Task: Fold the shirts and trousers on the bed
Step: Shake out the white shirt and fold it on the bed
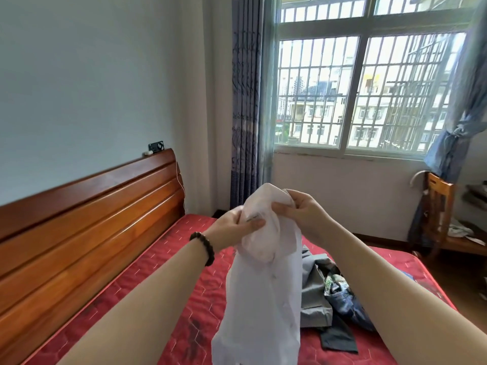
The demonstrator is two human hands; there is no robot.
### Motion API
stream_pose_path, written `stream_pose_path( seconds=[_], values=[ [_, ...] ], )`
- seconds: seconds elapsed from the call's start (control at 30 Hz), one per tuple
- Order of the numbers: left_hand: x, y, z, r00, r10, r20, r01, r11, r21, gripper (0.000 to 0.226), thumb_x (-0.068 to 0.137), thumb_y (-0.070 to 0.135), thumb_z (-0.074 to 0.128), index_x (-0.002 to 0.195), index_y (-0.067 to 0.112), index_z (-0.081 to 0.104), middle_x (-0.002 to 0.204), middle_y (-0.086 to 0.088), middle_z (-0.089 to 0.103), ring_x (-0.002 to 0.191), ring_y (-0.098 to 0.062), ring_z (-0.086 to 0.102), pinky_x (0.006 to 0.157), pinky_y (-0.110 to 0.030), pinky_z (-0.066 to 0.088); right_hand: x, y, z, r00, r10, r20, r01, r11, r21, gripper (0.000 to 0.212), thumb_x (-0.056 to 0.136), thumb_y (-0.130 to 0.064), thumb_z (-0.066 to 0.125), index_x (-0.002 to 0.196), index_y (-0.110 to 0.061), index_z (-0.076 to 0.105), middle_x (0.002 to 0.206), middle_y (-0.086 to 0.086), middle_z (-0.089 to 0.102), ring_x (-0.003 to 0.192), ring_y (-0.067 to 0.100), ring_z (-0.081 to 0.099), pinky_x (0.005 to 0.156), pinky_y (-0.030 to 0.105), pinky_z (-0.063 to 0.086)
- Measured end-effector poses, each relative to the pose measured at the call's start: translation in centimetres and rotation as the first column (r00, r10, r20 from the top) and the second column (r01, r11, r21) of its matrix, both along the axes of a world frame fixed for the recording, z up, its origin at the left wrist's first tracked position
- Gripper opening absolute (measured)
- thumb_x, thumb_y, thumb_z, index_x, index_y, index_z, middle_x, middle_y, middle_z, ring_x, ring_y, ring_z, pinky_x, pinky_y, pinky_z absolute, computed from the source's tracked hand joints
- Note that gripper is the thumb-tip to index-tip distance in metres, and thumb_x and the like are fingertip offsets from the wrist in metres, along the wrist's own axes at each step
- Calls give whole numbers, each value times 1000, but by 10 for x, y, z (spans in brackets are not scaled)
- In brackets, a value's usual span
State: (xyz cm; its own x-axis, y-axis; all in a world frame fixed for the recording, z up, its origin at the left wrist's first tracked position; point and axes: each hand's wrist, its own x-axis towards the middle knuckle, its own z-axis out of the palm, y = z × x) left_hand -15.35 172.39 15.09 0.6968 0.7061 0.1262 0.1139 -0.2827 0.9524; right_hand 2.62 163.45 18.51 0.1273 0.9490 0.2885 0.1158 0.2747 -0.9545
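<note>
While both forearms reach out over the bed, the white shirt (259,299) hangs between them, its button placket running down the drooping front and its lower part falling toward the red quilted mattress (168,262); the left hand (232,229), a dark bead bracelet (204,247) on its wrist, pinches the cloth near the collar label, and the right hand (297,210) grips the bunched top of the garment just beside it; the two hands are close together, each clamped on the shirt, which is lifted clear of the bed at its top. By my reading the step in hand is sorting out the collar end before any fold is made; the next move calls for spreading the hands apart along the shoulders and laying the shirt flat on a bare stretch of mattress. Just beyond lies an unfolded heap (326,299) of grey cloth, denim and a dark piece, yet to be folded; farther off stand the wooden headboard (87,214), a wooden chair (440,214), and the barred window (363,93) with curtains.
</note>
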Motion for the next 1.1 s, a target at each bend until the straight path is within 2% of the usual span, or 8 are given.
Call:
stream_pose_path(
  seconds=[0.23,0.4,0.53,0.63,0.73,0.87,1.0,1.1],
  values=[
    [12,-1,12,993,111,46,-119,960,254,17,86,25,70,95,11,71,90,-6,74,83,-18,69,78,-37,57,16,-5,14,951,-148,272,136,989,60,15,83,-14,73,84,-4,61,73,9,57,69,17,51,67,33,44],
    [16,0,35,975,214,53,-212,846,489,18,89,27,65,87,10,69,78,-9,69,65,-12,58,64,-32,52,18,-1,20,793,-361,491,266,930,254,17,81,-23,74,91,-9,73,87,7,68,82,25,59,77,37,48],
    [3,9,55,974,224,-38,-153,773,616,22,86,30,69,90,9,70,78,-6,69,68,-18,61,62,-23,49,17,-3,30,770,-420,480,254,892,373,11,83,-6,70,92,-5,76,98,-3,68,94,12,59,82,13,42],
    [-10,13,66,974,105,-203,24,838,546,22,85,31,71,89,10,69,77,-8,68,61,-10,58,58,-21,49,15,-2,35,789,-341,511,196,928,315,11,86,-5,67,91,-9,76,91,-7,68,88,0,57,78,2,38],
    [-20,11,71,955,-6,-295,143,884,444,26,84,36,71,90,12,66,73,-2,63,62,-5,57,59,-18,46,16,2,38,808,-294,511,179,948,262,30,88,-10,64,60,-22,62,57,-17,51,58,0,44,61,17,38],
    [-34,18,72,958,-79,-277,159,947,279,57,77,57,66,100,4,68,93,-21,67,79,-27,61,76,-39,54,17,6,41,783,-282,554,171,955,244,37,90,-16,63,56,-14,47,50,-13,38,52,5,33,51,17,29],
    [-36,20,76,988,3,-154,29,979,203,75,75,63,66,98,-9,63,81,-15,61,73,-25,56,67,-28,48,19,8,46,794,-261,549,199,965,171,42,90,-26,64,57,-13,41,52,-9,37,48,8,33,48,19,28],
    [-37,18,82,985,-21,-171,71,953,293,62,80,55,68,97,-4,61,81,-6,63,70,-15,59,63,-18,49,19,9,51,794,-272,544,236,962,137,44,92,-30,61,57,-14,40,51,-7,37,47,9,33,48,23,28]
  ],
)
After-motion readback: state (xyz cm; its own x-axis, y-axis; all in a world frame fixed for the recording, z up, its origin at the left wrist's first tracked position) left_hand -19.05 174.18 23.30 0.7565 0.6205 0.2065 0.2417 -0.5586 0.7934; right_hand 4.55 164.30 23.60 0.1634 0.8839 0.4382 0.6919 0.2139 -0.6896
